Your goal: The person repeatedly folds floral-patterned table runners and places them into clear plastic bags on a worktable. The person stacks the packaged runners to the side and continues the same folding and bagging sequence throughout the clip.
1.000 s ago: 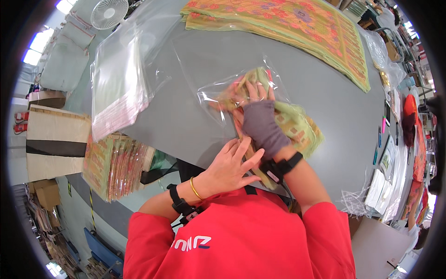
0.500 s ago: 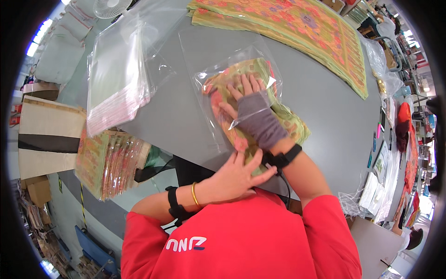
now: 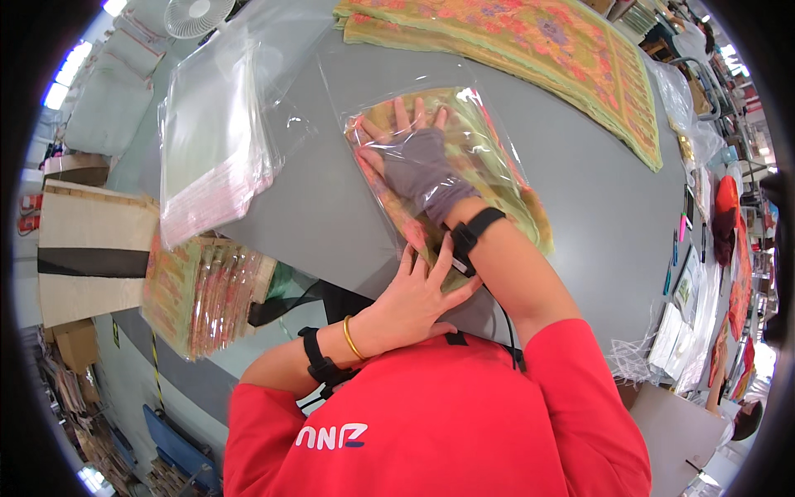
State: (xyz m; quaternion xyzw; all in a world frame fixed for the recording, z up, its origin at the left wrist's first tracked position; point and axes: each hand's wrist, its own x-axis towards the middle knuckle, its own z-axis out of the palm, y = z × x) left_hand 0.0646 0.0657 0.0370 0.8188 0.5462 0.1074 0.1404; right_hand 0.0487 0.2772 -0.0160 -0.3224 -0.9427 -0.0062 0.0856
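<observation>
A folded green and orange floral scarf (image 3: 497,186) lies on the grey table in front of me, mostly inside a clear plastic bag (image 3: 476,99). My right hand (image 3: 414,161), in a grey fingerless glove, reaches into the bag. It presses flat on the scarf, fingers spread toward the far left corner. Plastic seems to cover the back of this hand. My left hand (image 3: 422,286) rests at the near edge of the scarf and bag, beside my right wrist. Its fingers are stretched apart, with the tips touching the near corner.
A stack of clear bags (image 3: 215,141) lies on the left. More floral scarves (image 3: 530,50) are spread along the far side. Below left, packed scarves (image 3: 219,298) stand beside a cardboard box (image 3: 91,294). Pens (image 3: 675,248) and papers (image 3: 671,340) lie on the right.
My right hand has moved left and farther into the bag, and the scarf now lies flatter and fills more of it. My left hand has shifted slightly up, its fingers still spread.
</observation>
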